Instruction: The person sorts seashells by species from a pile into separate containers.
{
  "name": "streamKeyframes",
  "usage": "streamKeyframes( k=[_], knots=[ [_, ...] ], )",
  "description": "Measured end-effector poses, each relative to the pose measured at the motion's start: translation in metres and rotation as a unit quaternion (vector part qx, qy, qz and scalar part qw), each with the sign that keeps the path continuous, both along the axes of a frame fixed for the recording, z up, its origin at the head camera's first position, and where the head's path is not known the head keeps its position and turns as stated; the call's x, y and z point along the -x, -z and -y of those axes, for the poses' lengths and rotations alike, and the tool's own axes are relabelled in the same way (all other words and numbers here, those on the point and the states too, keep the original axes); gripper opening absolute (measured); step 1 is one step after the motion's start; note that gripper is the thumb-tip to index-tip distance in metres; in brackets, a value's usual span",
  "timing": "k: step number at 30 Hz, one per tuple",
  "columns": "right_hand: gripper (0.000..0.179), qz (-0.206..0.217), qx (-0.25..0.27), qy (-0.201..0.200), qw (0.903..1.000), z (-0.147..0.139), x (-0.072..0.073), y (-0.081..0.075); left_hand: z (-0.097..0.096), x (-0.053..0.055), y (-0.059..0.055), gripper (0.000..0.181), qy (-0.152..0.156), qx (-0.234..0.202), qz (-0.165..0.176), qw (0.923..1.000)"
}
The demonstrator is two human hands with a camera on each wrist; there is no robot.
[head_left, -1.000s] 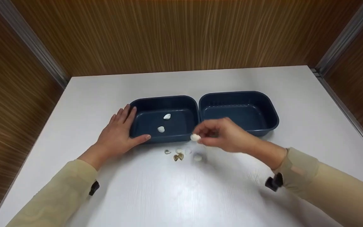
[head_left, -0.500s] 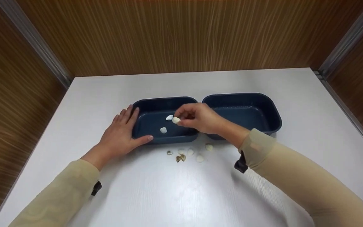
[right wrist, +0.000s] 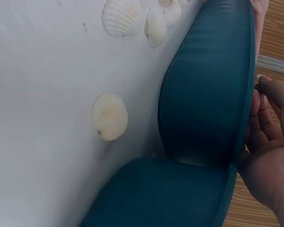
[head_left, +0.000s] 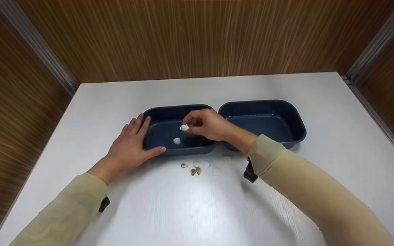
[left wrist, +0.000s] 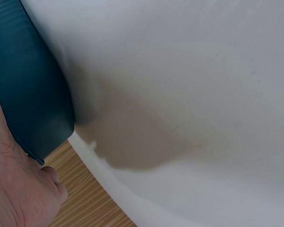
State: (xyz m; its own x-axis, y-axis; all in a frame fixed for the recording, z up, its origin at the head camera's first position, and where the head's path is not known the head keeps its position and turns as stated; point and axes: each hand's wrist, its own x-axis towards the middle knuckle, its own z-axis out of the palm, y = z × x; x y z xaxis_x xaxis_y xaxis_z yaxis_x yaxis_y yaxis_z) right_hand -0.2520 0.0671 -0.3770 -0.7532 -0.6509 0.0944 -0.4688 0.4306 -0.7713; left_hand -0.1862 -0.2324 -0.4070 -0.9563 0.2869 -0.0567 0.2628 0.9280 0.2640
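My right hand [head_left: 208,123] is over the left dark blue tray [head_left: 183,150], a white seashell [head_left: 184,127] pinched between thumb and fingers. Where it is held, it overlaps a shell lying in the tray. A second white shell [head_left: 176,140] lies on the tray floor, nearer the front wall. At the tray's left end rests my left hand [head_left: 128,145], fingers straight along the rim and thumb by the front edge. The right wrist view shows the right hand [right wrist: 270,132] beyond the tray's rim, its held shell mostly hidden.
The right dark blue tray [head_left: 262,126] stands beside the left one. In front of them on the white table lie several pale shells, one ribbed shell [right wrist: 122,18] among them, a lone shell [right wrist: 109,117], and two brown shells [head_left: 195,171]. A wood-patterned wall [head_left: 204,41] stands behind.
My right hand has carried the pinched shell from in front of the trays leftward and into the left tray, lower and farther left now. The left hand has stayed on the tray.
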Motion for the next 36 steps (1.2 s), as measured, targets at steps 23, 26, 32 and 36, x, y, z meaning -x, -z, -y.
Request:
streamKeyframes(
  k=[23, 26, 32, 36],
  knots=[
    [0.023, -0.069, 0.027, -0.009, 0.9972, -0.035, -0.030, -0.025, 0.000, -0.001, -0.002, 0.122, 0.000, -0.007, -0.002, 1.0000],
    [0.025, -0.074, 0.024, -0.014, 0.9969, -0.050, -0.041, -0.029, -0.001, -0.003, -0.003, 0.121, 0.002, -0.011, -0.008, 0.9999],
    [0.026, -0.099, 0.023, -0.021, 0.9946, -0.078, -0.059, -0.029, 0.001, -0.003, -0.003, 0.120, 0.003, -0.008, -0.015, 0.9999],
    [0.028, -0.101, 0.016, -0.021, 0.9946, -0.094, -0.070, -0.024, 0.002, -0.002, -0.002, 0.121, 0.002, -0.003, -0.010, 0.9999]
  ],
)
